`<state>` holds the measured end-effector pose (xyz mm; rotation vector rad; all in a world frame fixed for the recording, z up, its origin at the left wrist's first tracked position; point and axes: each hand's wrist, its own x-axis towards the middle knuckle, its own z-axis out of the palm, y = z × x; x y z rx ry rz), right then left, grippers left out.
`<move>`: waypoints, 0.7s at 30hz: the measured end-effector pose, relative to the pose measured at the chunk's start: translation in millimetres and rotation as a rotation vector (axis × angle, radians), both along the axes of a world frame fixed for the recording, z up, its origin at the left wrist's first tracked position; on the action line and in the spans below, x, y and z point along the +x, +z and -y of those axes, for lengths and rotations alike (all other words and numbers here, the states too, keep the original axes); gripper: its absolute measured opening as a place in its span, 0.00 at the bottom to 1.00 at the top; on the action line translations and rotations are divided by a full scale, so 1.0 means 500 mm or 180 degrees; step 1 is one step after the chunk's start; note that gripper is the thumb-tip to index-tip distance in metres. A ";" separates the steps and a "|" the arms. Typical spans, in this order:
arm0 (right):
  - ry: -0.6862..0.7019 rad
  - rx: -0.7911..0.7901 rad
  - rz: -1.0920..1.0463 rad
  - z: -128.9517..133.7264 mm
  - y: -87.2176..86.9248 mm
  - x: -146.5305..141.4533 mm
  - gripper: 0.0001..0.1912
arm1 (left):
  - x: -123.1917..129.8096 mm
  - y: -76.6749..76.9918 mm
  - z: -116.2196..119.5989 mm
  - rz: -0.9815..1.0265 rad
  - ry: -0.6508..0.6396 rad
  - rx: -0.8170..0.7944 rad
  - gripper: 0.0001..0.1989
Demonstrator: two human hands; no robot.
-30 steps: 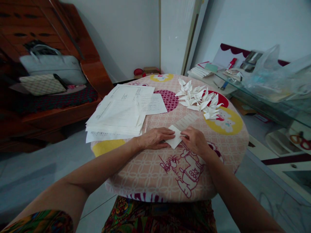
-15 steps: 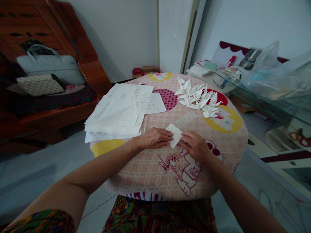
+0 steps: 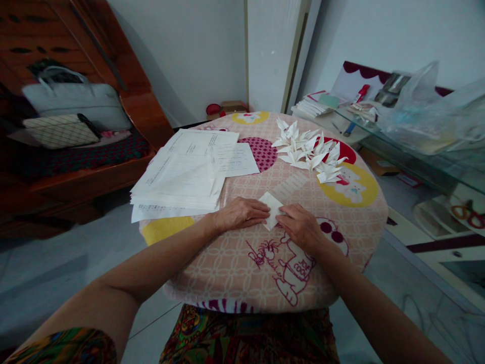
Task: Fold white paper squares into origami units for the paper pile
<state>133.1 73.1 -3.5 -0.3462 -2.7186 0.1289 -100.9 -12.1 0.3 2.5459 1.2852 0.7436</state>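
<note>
A small folded square of white paper (image 3: pixel 272 208) lies on the patterned tablecloth, one corner pointing toward me. My left hand (image 3: pixel 242 213) has its fingers together on the paper's left corner. From the right, my right hand (image 3: pixel 299 224) grips the opposite edge, thumb and fingers close together. Just beyond the square is a printed paper strip (image 3: pixel 291 187). Farther back on the right, several folded white paper cranes (image 3: pixel 308 149) sit in a cluster. A stack of printed sheets (image 3: pixel 185 172) is on the left, with a smaller printed sheet (image 3: pixel 238 160) at its right side.
The round table (image 3: pixel 227 268) is in front of my lap. On the left, a wooden bench (image 3: pixel 147 108) holds a grey handbag (image 3: pixel 79 103) and a quilted pouch (image 3: pixel 58 131). To the right, a glass shelf (image 3: pixel 428 156) carries plastic bags (image 3: pixel 413 114); orange-handled scissors (image 3: pixel 468 215) are below.
My right hand has shifted slightly left along the paper's right edge, which now shows a sharper corner. My left hand stays almost where it was.
</note>
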 end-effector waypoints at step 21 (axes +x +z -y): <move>0.0238 0.0010 -0.0102 0.002 -0.001 0.002 0.12 | -0.005 -0.003 -0.001 0.0140 -0.0272 0.0020 0.12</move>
